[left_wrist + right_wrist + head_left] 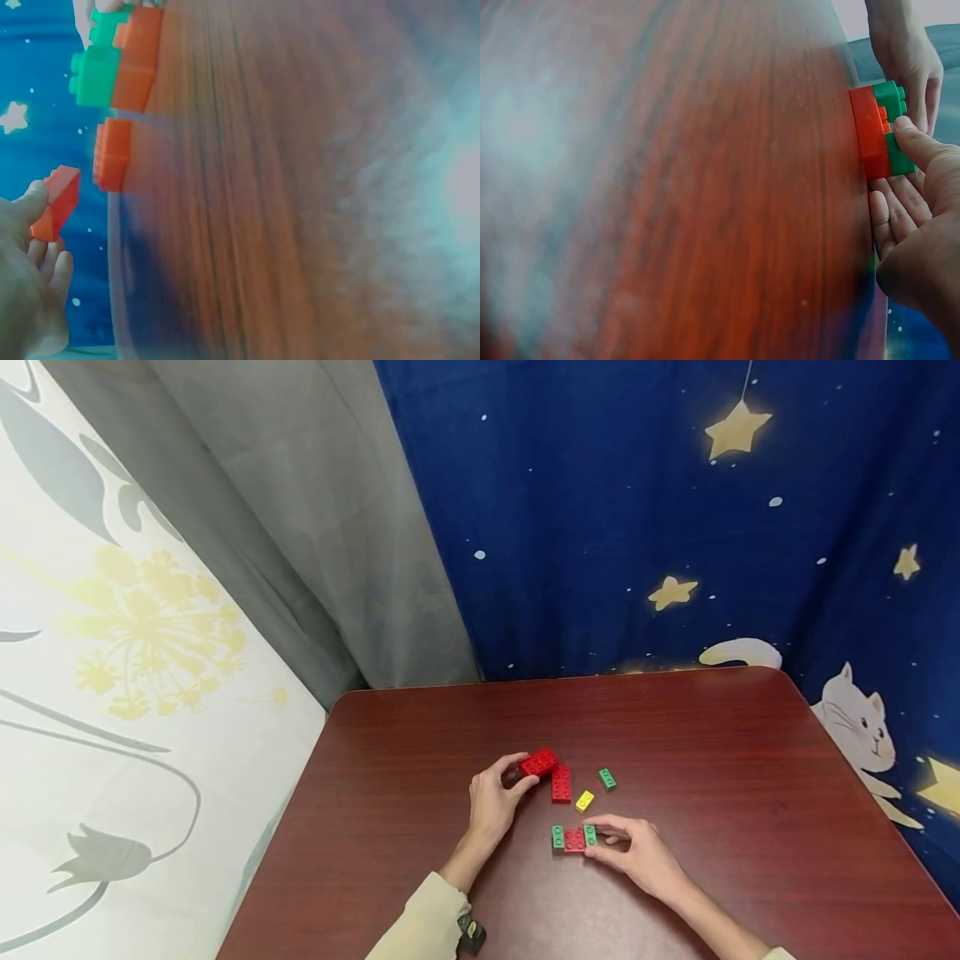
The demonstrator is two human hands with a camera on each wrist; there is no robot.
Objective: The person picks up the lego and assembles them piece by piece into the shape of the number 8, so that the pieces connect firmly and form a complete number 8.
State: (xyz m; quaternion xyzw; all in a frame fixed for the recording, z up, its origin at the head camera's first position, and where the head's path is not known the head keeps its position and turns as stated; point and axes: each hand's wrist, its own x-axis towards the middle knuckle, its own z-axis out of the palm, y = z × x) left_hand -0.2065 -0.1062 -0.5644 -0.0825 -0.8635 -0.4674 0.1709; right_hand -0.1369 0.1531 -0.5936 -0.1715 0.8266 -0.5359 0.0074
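- Head view: two hands, both holding. The left hand's grip point(491, 802) pinches one red brick point(540, 762) between thumb and fingers.
- The right hand's grip point(641, 856) pinches the right end of one joined stack point(574, 841): one red base point(868, 139) topped by two green bricks point(558, 837), one at each end.
- Three loose bricks lie near: one second red brick point(561, 787) just beside the held one, one yellow brick point(585, 802), one small green brick point(607, 779).
- Beneath, one brown worktop point(360, 860).
- Beyond, one starry blue curtain point(585, 527).
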